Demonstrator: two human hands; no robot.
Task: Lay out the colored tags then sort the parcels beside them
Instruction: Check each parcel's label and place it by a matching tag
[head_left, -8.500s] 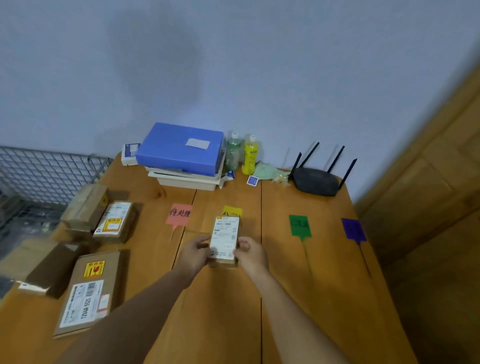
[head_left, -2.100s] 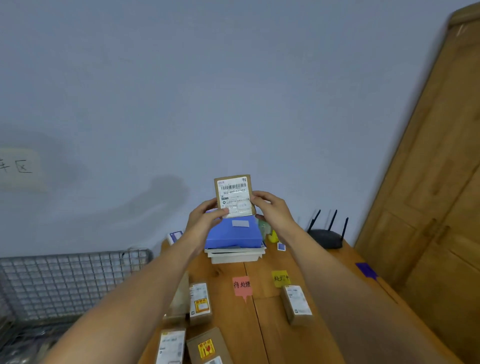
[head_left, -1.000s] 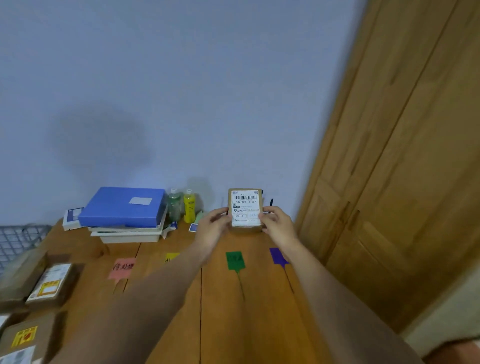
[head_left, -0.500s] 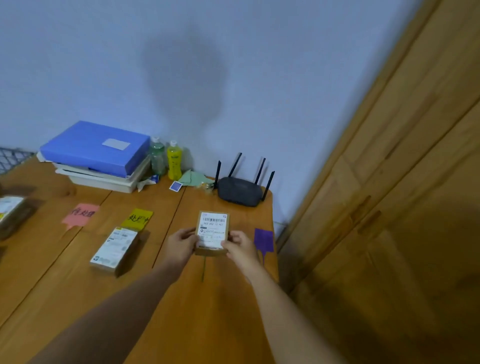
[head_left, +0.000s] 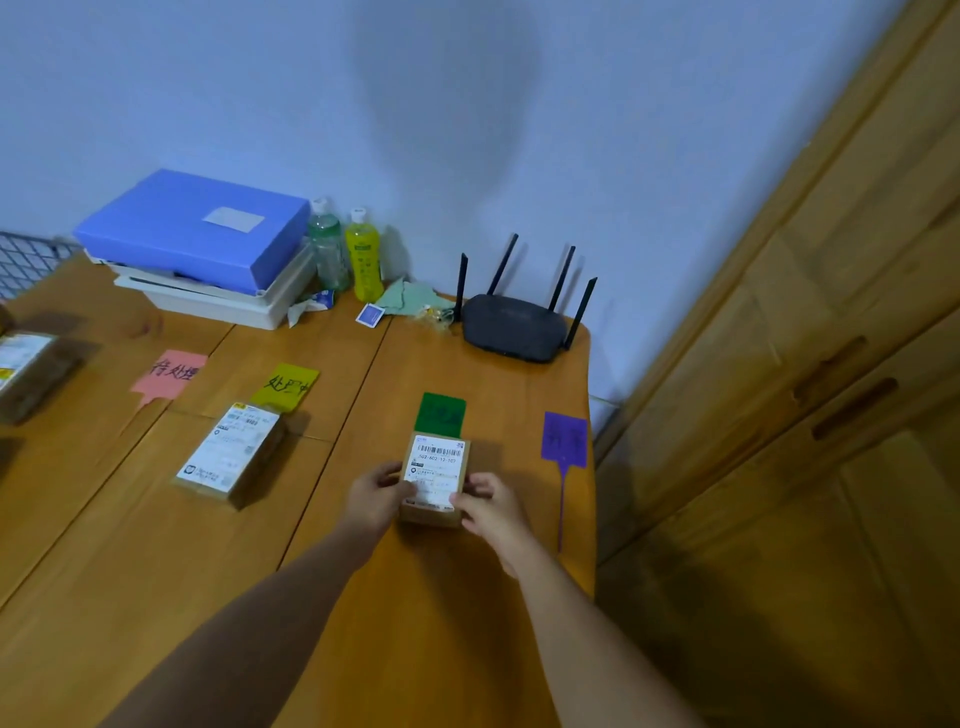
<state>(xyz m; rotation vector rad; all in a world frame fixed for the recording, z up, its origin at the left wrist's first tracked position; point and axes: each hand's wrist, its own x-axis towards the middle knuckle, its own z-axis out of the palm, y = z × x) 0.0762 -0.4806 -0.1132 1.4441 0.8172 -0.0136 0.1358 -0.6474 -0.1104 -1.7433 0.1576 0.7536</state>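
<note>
You're bringing parcel (head_left: 435, 475) down from raised reading position, left hand (head_left: 375, 499) and right hand (head_left: 491, 506) pinching its sides. Green tag (head_left: 441, 413) lying just beyond grip, so placement nearing completion.

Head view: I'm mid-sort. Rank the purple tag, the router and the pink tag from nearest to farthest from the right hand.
1. Purple tag: just ahead and to the right of the right hand, which holds the parcel.
2. Router: straight ahead, at the far back.
3. Pink tag: far off to the left.
</note>
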